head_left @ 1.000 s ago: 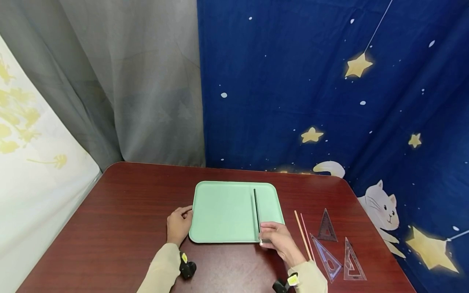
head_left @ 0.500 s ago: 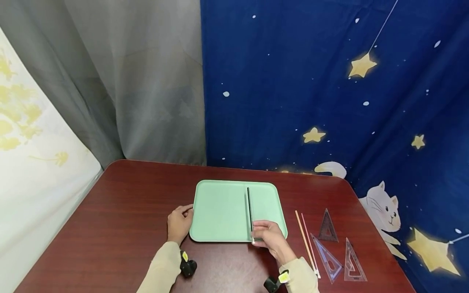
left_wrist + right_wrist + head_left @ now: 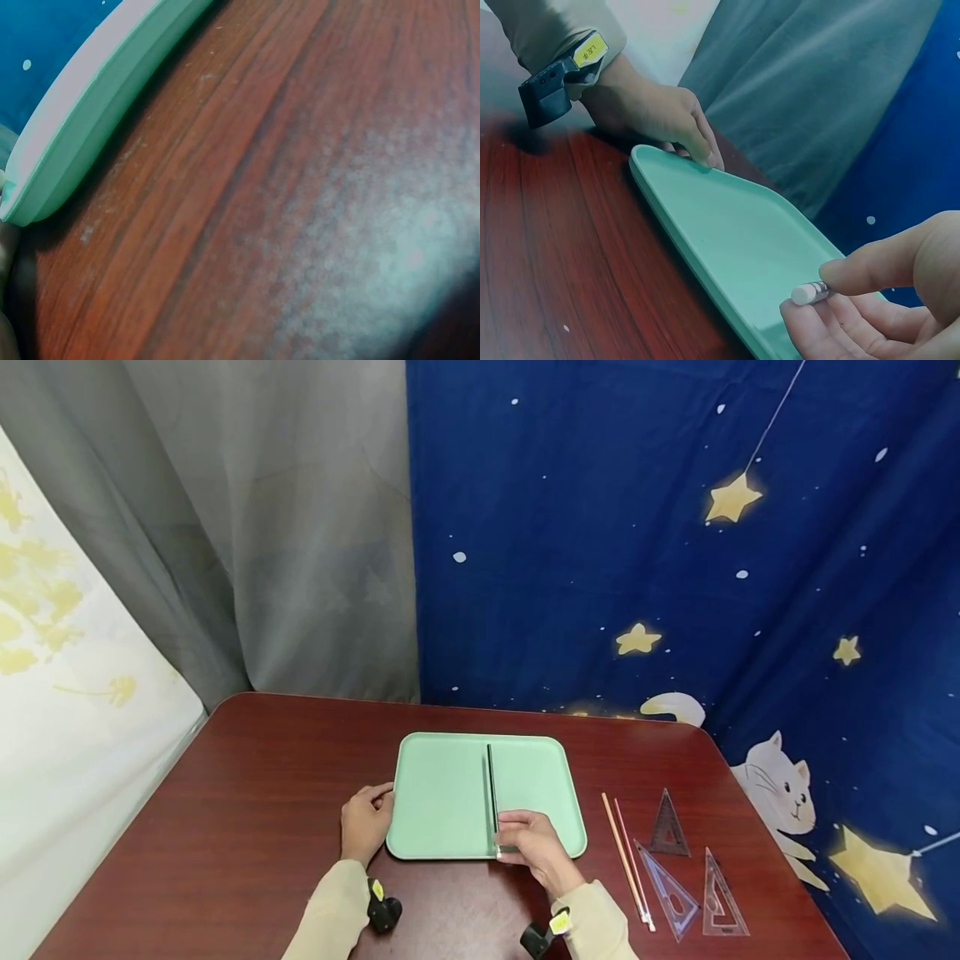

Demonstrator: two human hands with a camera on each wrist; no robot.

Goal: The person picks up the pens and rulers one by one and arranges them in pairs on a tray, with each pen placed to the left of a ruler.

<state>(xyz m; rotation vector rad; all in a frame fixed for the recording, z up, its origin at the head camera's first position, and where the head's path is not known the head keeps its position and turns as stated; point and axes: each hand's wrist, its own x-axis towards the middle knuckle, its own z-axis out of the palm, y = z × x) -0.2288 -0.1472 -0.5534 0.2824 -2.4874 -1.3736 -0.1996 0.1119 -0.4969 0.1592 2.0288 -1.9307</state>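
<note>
A mint-green tray (image 3: 442, 802) lies on the table. At its left edge my left hand (image 3: 366, 822) holds the rim, its thumb and fingers at the edge in the right wrist view. My right hand (image 3: 534, 850) pinches a black pencil (image 3: 491, 781) by its near end, between thumb and fingers. The white eraser (image 3: 804, 294) of this pencil sticks out toward me in the right wrist view. Its shaft runs away from me over the middle of the tray. The left wrist view catches mainly the tray's side (image 3: 97, 124), with the hand mostly out of frame.
Right of the tray lie a tan pencil (image 3: 621, 847) and a thin pinkish pencil (image 3: 630, 852), side by side. Beyond them are three triangular set squares: a dark one (image 3: 662, 837), a bluish one (image 3: 663, 885) and a clear one (image 3: 716, 906). Curtains hang behind the table (image 3: 285, 760).
My right hand has moved left with the black pencil, from the tray's right part to about its middle. The left hand has stayed at the left rim.
</note>
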